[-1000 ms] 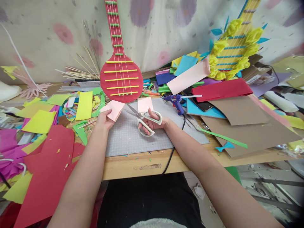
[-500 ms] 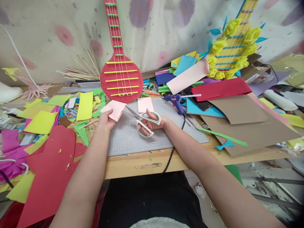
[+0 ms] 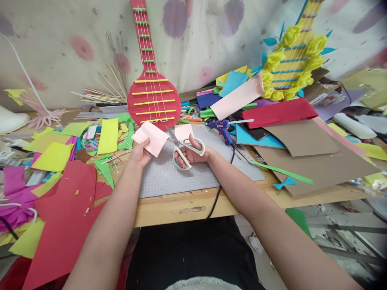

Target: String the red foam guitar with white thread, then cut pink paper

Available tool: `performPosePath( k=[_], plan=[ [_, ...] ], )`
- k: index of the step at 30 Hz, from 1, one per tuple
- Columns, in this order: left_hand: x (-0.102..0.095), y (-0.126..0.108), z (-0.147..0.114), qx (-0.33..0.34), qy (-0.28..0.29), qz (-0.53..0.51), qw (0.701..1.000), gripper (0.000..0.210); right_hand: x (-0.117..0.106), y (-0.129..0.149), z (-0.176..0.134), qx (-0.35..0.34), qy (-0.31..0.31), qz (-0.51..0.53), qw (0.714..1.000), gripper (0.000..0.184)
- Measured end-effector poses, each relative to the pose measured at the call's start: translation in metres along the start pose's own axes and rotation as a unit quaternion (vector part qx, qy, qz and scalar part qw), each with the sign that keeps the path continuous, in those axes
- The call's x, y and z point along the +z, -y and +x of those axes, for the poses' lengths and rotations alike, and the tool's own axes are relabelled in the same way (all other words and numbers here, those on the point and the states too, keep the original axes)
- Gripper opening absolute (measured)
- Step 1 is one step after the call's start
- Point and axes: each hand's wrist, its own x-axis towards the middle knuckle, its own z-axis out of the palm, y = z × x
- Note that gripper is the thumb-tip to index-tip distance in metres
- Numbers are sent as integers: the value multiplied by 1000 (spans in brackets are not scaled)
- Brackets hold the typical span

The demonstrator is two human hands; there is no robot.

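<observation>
Between its thumb and fingers, my left hand point(image 3: 142, 154) pinches a pale pink paper square point(image 3: 152, 138), tilted above the cutting mat. My right hand point(image 3: 195, 154) has its thumb and fingers through the loops of light-handled scissors point(image 3: 180, 148). Their blades are parted and point up and left, close to the right side of the paper. A second pale pink piece point(image 3: 183, 131) lies on the grey cutting mat point(image 3: 172, 185) behind the scissors, partly covered by them.
A red paper lute point(image 3: 155, 100) stands at the back. A blue glue gun point(image 3: 223, 129) lies right of the mat, its black cable running over the front edge. Coloured scraps and red sheets point(image 3: 71, 201) crowd the left; brown cardboard point(image 3: 317, 169) covers the right.
The pink square in my left hand has shifted right and turned its face more toward me. My right hand has closed the scissors' handles somewhat, and the blades now point more upward.
</observation>
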Motion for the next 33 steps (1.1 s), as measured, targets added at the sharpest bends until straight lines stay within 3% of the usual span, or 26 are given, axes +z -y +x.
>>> performPosePath(
  k=[13,23,33],
  plan=[
    [0,7,9,0,13,-18,1000,42,5,2,6,-65,-67,14,996,80],
    [-3,5,11,11,19,-6,1000,31,-14,5,12,-46,-45,15,998,75],
    [-2,3,12,30,20,-25,999,32,-3,36,18,14,7,-25,1000,85]
  ],
)
